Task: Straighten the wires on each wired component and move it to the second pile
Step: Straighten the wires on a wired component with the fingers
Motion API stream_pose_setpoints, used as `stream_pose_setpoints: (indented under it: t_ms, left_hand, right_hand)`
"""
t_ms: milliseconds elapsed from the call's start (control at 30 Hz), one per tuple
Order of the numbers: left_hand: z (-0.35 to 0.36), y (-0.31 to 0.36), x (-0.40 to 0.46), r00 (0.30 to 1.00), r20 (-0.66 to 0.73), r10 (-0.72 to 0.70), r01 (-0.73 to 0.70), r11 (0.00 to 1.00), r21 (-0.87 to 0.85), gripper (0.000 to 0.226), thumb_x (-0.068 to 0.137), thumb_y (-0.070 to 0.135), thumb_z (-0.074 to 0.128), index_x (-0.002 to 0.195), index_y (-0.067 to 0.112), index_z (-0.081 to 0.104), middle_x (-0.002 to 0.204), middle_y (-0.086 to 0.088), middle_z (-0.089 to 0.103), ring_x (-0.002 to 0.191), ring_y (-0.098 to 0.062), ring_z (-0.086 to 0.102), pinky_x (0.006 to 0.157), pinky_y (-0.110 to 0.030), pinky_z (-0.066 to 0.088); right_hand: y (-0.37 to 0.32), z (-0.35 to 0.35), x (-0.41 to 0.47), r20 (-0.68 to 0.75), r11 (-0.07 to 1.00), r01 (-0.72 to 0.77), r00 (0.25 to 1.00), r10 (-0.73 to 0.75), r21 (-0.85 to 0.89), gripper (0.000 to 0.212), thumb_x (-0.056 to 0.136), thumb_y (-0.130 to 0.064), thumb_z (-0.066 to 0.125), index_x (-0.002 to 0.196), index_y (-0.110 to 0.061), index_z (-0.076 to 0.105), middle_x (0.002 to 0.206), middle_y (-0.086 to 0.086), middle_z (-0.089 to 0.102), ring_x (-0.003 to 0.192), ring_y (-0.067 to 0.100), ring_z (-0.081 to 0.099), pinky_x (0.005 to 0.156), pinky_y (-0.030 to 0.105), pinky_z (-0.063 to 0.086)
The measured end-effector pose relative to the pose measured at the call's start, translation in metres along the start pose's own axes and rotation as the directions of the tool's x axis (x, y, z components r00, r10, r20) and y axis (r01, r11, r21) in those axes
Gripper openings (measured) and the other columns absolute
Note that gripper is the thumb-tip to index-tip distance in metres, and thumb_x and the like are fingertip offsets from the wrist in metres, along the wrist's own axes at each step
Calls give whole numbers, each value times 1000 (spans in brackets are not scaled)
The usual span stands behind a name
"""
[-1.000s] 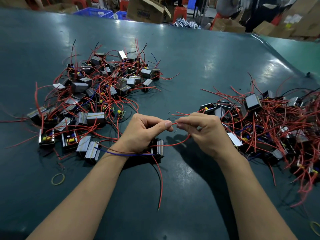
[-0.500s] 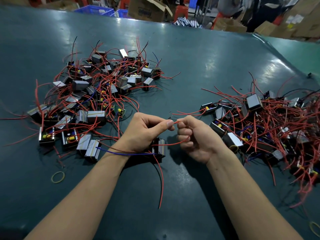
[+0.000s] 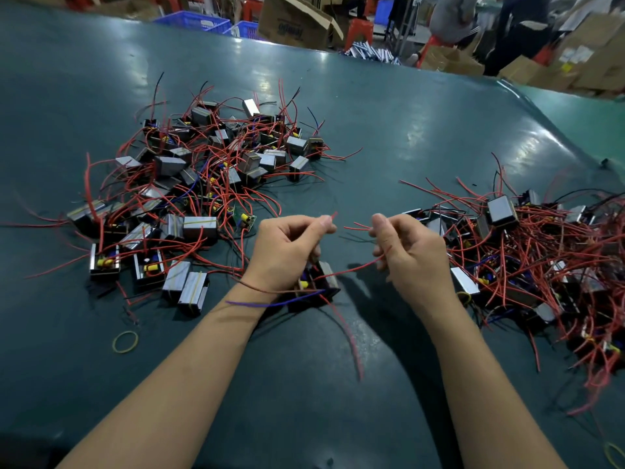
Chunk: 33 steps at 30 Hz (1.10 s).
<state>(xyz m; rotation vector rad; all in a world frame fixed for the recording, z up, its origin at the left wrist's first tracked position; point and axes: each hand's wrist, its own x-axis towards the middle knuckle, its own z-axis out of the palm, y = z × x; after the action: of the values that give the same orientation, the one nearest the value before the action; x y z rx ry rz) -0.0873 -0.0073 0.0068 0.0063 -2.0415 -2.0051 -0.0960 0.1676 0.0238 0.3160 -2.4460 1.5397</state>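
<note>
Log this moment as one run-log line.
left hand: pinches red wire tip | right hand: pinches another red wire | component: under left hand, between piles | status: straightening

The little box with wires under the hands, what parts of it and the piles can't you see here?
Head view only:
- The component: its near-left part is hidden behind the left hand.
- Which wire the right hand pinches: the wire ends are too thin to trace.
- The right pile: cut off by the picture's right edge.
- Parts deep in the left pile: covered by tangled red wires.
- The yellow band at the bottom right: cut by the edge.
</note>
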Motion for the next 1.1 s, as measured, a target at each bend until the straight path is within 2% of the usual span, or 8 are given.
stream_pose_setpoints:
  t_ms: [100, 200, 333, 433, 733, 867, 967, 1100]
  left_hand:
    - [-2, -2, 4, 993, -91, -72, 64, 994, -94, 17, 94, 14, 62, 82, 6, 72, 53, 3, 61, 38, -5, 45, 42, -17, 38]
    - [-2, -4, 6, 985, -126, -116, 97, 984, -147, 14, 94, 13, 62, 89, 1, 67, 66, -3, 64, 43, -8, 54, 43, -18, 44]
    - [0, -6, 8, 980, -153, -128, 107, 985, -137, 14, 92, 9, 65, 98, -3, 67, 72, -6, 64, 50, -8, 59, 47, -18, 48]
    - [-1, -6, 7, 983, -131, -131, 114, 985, -126, 11, 91, 10, 66, 97, 1, 68, 64, -3, 64, 50, -7, 61, 48, -18, 48]
    - [-4, 0, 8, 962, -272, 8, -40, 993, -112, 10, 93, 6, 61, 89, 12, 69, 80, -4, 66, 63, -6, 58, 59, -19, 46]
    - [-4, -2, 7, 973, -230, -3, -23, 993, -112, 11, 93, 8, 62, 91, 15, 69, 79, -4, 67, 60, -7, 55, 57, -19, 44]
    - [-4, -3, 7, 976, -218, -17, -12, 991, -132, 12, 93, 8, 61, 91, 15, 70, 76, -3, 66, 59, -10, 53, 57, -21, 42]
    - [-4, -2, 6, 974, -223, -29, -8, 986, -166, 12, 93, 5, 60, 90, 14, 69, 73, -3, 64, 58, -10, 52, 55, -20, 42]
  right_hand:
    - [-5, 8, -1, 100, 975, -148, 986, 133, 165, 14, 95, -10, 58, 84, -16, 63, 73, 5, 65, 48, 10, 54, 42, 17, 39]
    - [-10, 16, -3, 170, 970, -225, 963, 207, 94, 36, 84, 9, 49, 101, -19, 64, 90, 0, 67, 56, 13, 53, 50, 20, 41]
    - [-9, 13, -6, 335, 960, 8, 938, 90, -279, 47, 81, -14, 69, 127, -20, 59, 117, -6, 60, 104, 13, 55, 96, 27, 44]
    - [-7, 14, -12, 422, 892, 145, 905, 55, -428, 74, 76, -49, 75, 139, -24, 47, 131, -7, 50, 123, 14, 41, 106, 30, 35]
    - [-3, 23, -7, 165, 939, 117, 984, -66, -324, 44, 78, -32, 78, 118, -18, 65, 108, 2, 64, 101, 16, 60, 90, 23, 43]
    - [-7, 3, 6, -152, 978, -54, 985, 85, 200, 22, 84, -22, 75, 102, -15, 66, 84, -5, 66, 71, 4, 58, 67, 19, 46]
    - [-13, -19, 16, -312, 589, 22, 863, 397, 808, 11, 87, -24, 69, 87, -14, 63, 72, -3, 64, 64, 8, 60, 60, 20, 49]
    - [-7, -42, 21, -208, 135, 158, 776, 596, 978, 31, 83, -31, 68, 90, -1, 60, 93, 11, 66, 87, 19, 71, 81, 22, 57]
